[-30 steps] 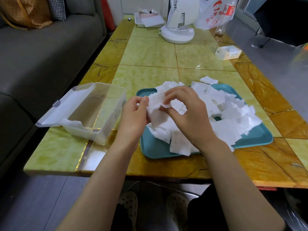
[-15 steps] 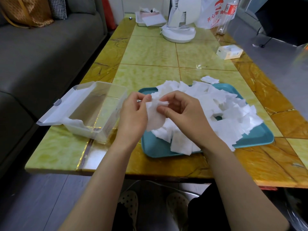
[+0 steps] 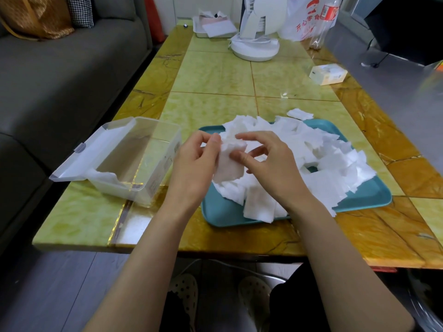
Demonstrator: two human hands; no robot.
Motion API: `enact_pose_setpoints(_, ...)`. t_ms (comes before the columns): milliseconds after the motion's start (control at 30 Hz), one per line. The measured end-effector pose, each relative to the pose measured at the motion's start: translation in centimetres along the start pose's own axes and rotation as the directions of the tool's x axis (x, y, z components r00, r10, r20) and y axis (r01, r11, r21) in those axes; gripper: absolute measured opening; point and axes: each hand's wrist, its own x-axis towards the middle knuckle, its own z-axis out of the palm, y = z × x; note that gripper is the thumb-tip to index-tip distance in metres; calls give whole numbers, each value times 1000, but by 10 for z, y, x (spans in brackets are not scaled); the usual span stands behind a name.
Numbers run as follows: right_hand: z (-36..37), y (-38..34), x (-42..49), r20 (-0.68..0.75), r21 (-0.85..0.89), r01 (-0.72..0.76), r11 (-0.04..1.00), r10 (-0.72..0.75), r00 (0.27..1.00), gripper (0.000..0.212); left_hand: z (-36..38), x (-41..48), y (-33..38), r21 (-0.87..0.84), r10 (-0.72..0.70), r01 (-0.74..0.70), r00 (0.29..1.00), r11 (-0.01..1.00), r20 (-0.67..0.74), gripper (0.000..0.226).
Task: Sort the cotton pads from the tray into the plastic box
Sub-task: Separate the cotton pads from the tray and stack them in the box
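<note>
A teal tray point(image 3: 220, 212) on the table holds a loose heap of white square cotton pads point(image 3: 326, 159). My left hand point(image 3: 194, 168) pinches a small stack of cotton pads point(image 3: 227, 166) upright above the tray's left end. My right hand point(image 3: 271, 164) touches the stack's right side with its fingertips, the other fingers spread. To the left stands a clear plastic box point(image 3: 143, 159) with its lid folded open; a white sheet lies at its near end. One stray pad point(image 3: 300, 113) lies on the table beyond the tray.
The green and amber table point(image 3: 215, 75) carries a white fan base point(image 3: 255, 47), a small carton point(image 3: 328, 73), a plastic bag point(image 3: 309, 15) and a white tray of papers point(image 3: 213, 27) at the far end. A grey sofa point(image 3: 60, 75) runs along the left.
Both hands lifted from the heap with a few pads. The stack now stands upright in my left hand, and my right hand's fingers have opened against its side.
</note>
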Motion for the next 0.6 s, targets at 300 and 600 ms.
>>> enact_pose_setpoints(300,-12,-4,-1,16,178,-93,980,92,996,9,0,-1,-4,121,21,-29,998,992,65,5)
enact_pose_setpoints(600,-34,28,-11,352,-629,107,770,160,922,31,-3,3,-15,359,96,-49,989,932,-115,11)
